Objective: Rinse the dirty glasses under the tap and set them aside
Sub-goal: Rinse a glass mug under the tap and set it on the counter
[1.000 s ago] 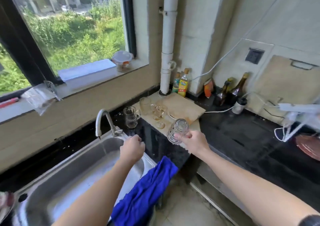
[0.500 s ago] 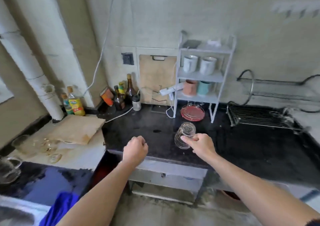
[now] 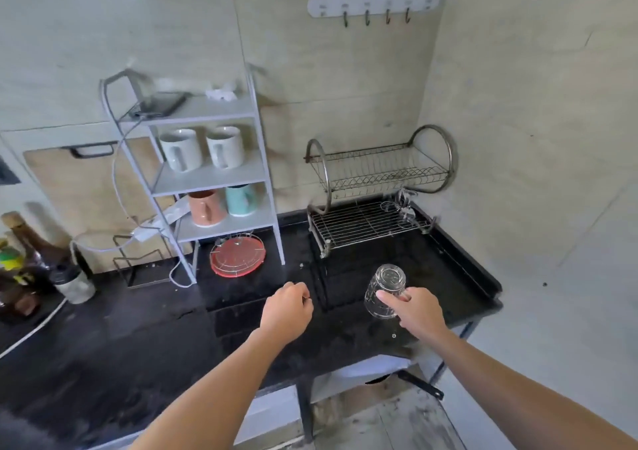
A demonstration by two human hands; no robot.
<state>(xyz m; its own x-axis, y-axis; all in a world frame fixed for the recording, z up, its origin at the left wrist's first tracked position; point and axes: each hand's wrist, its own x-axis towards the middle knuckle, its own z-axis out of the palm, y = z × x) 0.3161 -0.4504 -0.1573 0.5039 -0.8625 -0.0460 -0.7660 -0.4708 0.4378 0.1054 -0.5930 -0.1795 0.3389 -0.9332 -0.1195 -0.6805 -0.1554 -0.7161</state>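
Observation:
My right hand (image 3: 416, 308) grips a clear ribbed glass (image 3: 384, 287) near its rim, held upside down with its base pointing up, just above the black counter (image 3: 145, 339). The two-tier metal dish rack (image 3: 373, 187) stands behind it against the wall, empty. My left hand (image 3: 288, 306) hovers over the counter in a loose fist and holds nothing. The sink, the tap and the other glasses are out of view to the left.
A white shelf unit (image 3: 207, 173) with several mugs stands left of the rack. A red round lid (image 3: 238, 256) lies under it. Bottles (image 3: 27, 259) crowd the far left. A hook rail (image 3: 373, 6) hangs on the wall. The counter ends at the right edge.
The view has swung right from the sink to the counter end. My right hand has carried the glass toward the dish rack, inverted. My left hand left the tap and stays curled.

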